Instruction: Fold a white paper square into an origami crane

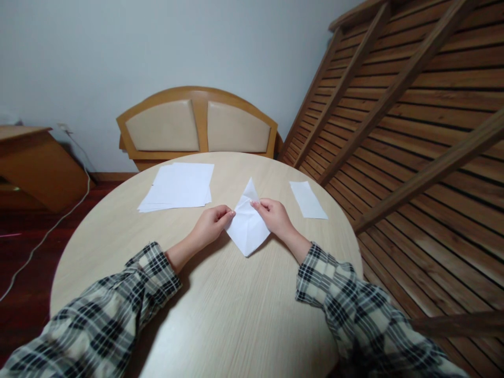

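A folded white sheet of paper is held just over the middle of the round table, its narrow point facing away from me and creases across its face. My left hand pinches its left edge between thumb and fingers. On the other side, my right hand grips the right edge, with the thumb lying on the paper's upper face and the fingers mostly hidden beneath. The lower corner of the paper points toward me.
A stack of white paper sheets lies on the table's far left. To the right is a white paper strip. Behind the table stands a padded headboard; wooden slats lean along the right. A cable runs across the floor at left.
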`<state>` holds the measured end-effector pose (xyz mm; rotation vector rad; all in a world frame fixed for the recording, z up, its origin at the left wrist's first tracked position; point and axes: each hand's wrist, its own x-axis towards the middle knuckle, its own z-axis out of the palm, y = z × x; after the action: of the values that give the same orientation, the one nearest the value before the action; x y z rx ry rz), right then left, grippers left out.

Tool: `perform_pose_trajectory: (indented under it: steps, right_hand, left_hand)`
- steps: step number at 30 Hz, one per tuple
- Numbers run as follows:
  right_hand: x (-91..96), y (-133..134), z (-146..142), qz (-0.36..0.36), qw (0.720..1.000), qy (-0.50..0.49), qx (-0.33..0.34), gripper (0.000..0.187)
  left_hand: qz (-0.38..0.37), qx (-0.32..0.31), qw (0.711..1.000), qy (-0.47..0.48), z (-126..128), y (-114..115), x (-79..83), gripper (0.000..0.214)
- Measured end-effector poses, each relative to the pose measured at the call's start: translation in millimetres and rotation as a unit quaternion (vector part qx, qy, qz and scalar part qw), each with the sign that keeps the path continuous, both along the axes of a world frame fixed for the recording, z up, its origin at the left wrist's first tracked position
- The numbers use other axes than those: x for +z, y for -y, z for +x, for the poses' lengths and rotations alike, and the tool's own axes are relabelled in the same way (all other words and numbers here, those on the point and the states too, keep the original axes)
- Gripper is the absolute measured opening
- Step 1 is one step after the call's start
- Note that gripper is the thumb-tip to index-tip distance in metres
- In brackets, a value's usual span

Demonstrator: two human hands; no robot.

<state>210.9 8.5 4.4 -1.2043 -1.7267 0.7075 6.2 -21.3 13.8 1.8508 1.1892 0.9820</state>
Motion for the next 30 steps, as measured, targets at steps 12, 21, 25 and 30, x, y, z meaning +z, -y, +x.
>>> perform_pose_trajectory:
  steps: [12,21,25,30]
  right_hand:
    - [-5.7,0.6,-6.3,-0.06,0.995,-0.041,0.064,0.051]
    - [-7.0,4.7,-2.1,-0.085,0.992,0.001,0.091,0.044]
    - [-6.0,6.8,-1.2,-0.1,0.99,0.034,0.097,0.038]
    - [-3.8,8.6,-2.2,-0.086,0.987,0.104,0.084,0.039]
  left_hand:
    - [-0.004,0.003,1.0,0.018,-6.1,-5.7,-3.7,0.033]
    - [0.01,0.065,0.998,0.018,-10.1,-10.4,-15.4,0.027]
    - [0.042,0.092,0.995,-0.017,-14.8,-17.6,-23.0,0.028]
    - [0.1,0.098,0.986,-0.094,-18.7,-20.8,-24.5,0.025]
